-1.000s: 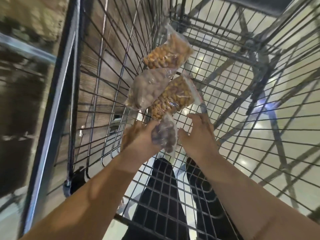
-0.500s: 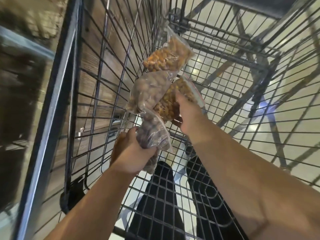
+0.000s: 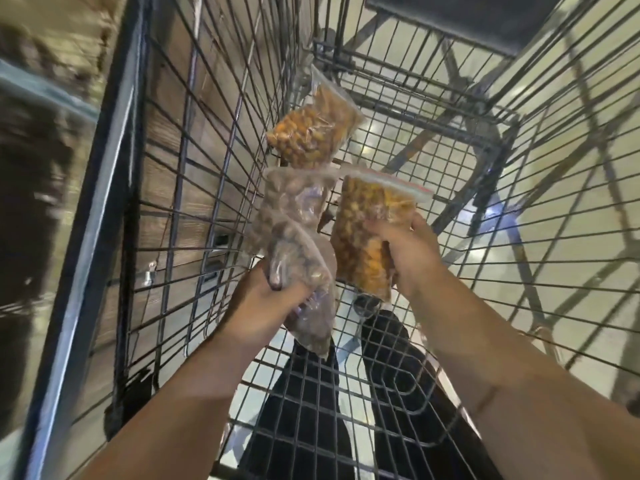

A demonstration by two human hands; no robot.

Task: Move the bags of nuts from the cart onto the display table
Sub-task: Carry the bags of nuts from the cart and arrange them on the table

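Inside the wire cart (image 3: 433, 161) my left hand (image 3: 266, 306) grips a clear bag of dark brown nuts (image 3: 304, 275). My right hand (image 3: 408, 251) grips a clear bag of orange nuts (image 3: 367, 220) with a red zip strip, lifted off the cart floor. Between and behind them another bag of pale brown nuts (image 3: 291, 199) lies against the cart's left side. Farther back a second bag of orange nuts (image 3: 315, 129) leans in the cart's far corner.
The cart's left wire wall (image 3: 194, 168) stands close to a wooden panel (image 3: 162, 140). A dark metal post (image 3: 104, 188) runs along the left. Glossy pale floor (image 3: 571, 188) shows through the mesh. My dark trouser legs (image 3: 304, 410) are visible under the cart floor.
My left hand closed on the dark nut bag and raised it. My right hand reached forward, took hold of the orange nut bag and lifted it toward me.
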